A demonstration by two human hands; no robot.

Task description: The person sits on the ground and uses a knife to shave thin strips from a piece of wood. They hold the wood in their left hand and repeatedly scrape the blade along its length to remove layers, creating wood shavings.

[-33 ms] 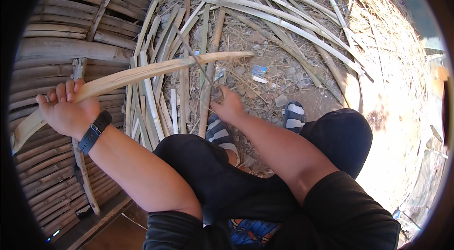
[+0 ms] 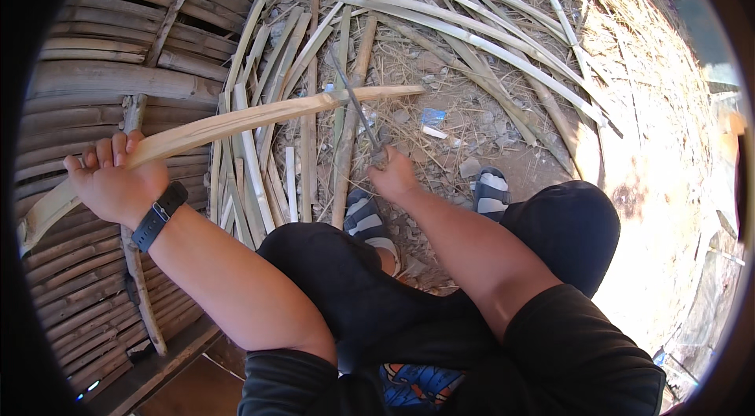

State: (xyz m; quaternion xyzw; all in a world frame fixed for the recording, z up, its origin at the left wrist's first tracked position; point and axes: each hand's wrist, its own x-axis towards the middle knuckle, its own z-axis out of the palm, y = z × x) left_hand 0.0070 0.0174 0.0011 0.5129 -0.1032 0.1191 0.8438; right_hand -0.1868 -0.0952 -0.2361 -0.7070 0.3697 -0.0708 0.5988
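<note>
Now my left hand point(image 2: 116, 184) grips the bamboo strip point(image 2: 236, 123) (curved, pale); my right hand point(image 2: 393, 176) clutches a knife point(image 2: 355, 108) against it.

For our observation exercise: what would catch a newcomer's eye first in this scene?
The long pale bamboo strip arcs across the middle, gripped by the left hand at the left. The right hand holds a thin knife against it, above a litter of split bamboo slats on the dirt ground.

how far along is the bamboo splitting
Done: many split bamboo strips already lie on the ground. In hand: the left hand grips one long bamboo slat, and the right hand holds a knife whose blade crosses it. Left: whole bamboo poles lie uncut further out.
</note>
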